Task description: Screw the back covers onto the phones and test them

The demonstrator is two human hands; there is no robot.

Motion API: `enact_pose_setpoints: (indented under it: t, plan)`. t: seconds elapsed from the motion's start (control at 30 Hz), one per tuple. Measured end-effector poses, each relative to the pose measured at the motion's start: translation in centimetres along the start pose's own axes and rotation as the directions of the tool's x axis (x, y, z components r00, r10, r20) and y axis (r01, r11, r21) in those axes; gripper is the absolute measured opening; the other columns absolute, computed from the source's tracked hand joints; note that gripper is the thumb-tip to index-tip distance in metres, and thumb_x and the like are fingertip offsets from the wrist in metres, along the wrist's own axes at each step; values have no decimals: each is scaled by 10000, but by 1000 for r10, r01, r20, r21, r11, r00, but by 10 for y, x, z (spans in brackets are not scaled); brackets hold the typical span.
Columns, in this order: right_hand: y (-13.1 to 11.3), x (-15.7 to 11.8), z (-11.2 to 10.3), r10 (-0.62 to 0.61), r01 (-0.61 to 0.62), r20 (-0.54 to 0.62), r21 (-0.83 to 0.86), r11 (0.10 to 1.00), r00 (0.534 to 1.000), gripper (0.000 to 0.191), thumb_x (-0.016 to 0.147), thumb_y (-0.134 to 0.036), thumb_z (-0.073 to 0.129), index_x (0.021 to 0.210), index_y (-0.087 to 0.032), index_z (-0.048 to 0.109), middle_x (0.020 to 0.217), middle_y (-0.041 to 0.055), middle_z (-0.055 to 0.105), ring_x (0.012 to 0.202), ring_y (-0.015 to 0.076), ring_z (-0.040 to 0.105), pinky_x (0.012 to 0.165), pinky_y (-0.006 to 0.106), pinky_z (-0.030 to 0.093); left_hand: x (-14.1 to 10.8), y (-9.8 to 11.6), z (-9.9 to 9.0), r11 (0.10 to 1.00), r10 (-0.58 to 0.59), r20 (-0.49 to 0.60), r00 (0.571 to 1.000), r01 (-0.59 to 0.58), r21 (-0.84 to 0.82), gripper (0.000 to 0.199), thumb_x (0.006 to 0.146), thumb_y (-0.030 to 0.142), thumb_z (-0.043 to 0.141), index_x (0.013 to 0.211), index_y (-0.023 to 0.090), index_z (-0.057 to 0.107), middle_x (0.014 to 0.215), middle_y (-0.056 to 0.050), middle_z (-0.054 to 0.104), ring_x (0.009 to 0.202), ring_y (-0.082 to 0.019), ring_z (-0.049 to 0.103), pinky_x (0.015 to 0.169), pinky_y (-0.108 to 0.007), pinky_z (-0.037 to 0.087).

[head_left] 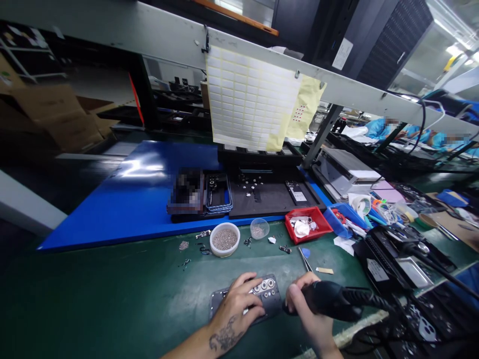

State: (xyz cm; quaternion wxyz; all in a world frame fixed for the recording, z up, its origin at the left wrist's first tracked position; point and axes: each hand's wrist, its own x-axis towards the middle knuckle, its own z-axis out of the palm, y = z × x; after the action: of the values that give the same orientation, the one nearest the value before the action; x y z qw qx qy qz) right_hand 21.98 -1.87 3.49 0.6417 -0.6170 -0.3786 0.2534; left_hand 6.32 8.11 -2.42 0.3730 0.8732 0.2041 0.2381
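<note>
Right hand (305, 311), fingers clamped around a black corded tool (335, 300), is just beside a grey phone-like device (272, 306) on the green bench (123, 299); the left hand (239, 303), fingers spread apart, rests across the device.

One head-worn view looks forward and down — hands (239, 302) near, hanging sheets (249, 99) farther off.

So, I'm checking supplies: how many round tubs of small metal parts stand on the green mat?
2: a white round plastic tub, and a smaller clear plastic tub to its right. Others may be hidden farther right.
</note>
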Motion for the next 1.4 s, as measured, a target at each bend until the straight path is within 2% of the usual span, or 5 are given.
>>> enact_pose_setpoints:
  t: [0.43, 0.67, 0.93, 1.2, 1.4]
  plan:
    - [-30, 7, -3, -62, 37, 74, 309, 951, 995, 173, 888, -268, 598, 744, -211, 522, 510, -51, 518, 467, 123, 500, 496, 267, 400, 3, 9, -8, 996, 7, 89, 996, -16, 93, 144, 791, 97, 665, 817, 210, 749, 1250, -91, 608, 1232, -332, 448, 1001, -511, 422]
    - [-36, 11, 17, -128, 50, 114, 525, 850, 985, 152, 905, -227, 553, 757, -209, 523, 515, -52, 518, 452, 112, 494, 484, 257, 401, 2, 5, -3, 999, 16, 34, 999, -17, 34, 82, 716, 143, 766, 757, 211, 749, 1234, -97, 619, 1216, -341, 460, 986, -516, 428]
    - [-25, 13, 27, -72, 3, 121, 491, 871, 990, 164, 905, -269, 566, 767, -217, 496, 530, -63, 503, 471, 112, 495, 500, 252, 397, 1, 4, -4, 996, 84, 13, 996, -84, 24, 97, 739, 120, 733, 789, 203, 733, 1213, -80, 628, 1197, -332, 466, 1005, -507, 412]
    - [-14, 6, 20, 3, -51, 145, 330, 943, 989, 179, 886, -300, 610, 783, -213, 491, 525, -69, 506, 484, 107, 496, 528, 249, 402, 1, 12, -10, 994, 53, 59, 997, -59, 90, 227, 855, 84, 498, 876, 167, 709, 1225, -95, 616, 1222, -302, 447, 1026, -461, 410]
    - [-8, 2, 24, 22, -64, 154, 274, 960, 988, 187, 873, -308, 629, 783, -210, 498, 515, -71, 515, 470, 97, 491, 516, 235, 407, 2, 13, -11, 993, 38, 92, 995, -48, 106, 226, 865, 91, 481, 894, 160, 695, 1245, -106, 598, 1239, -298, 430, 1049, -460, 387]
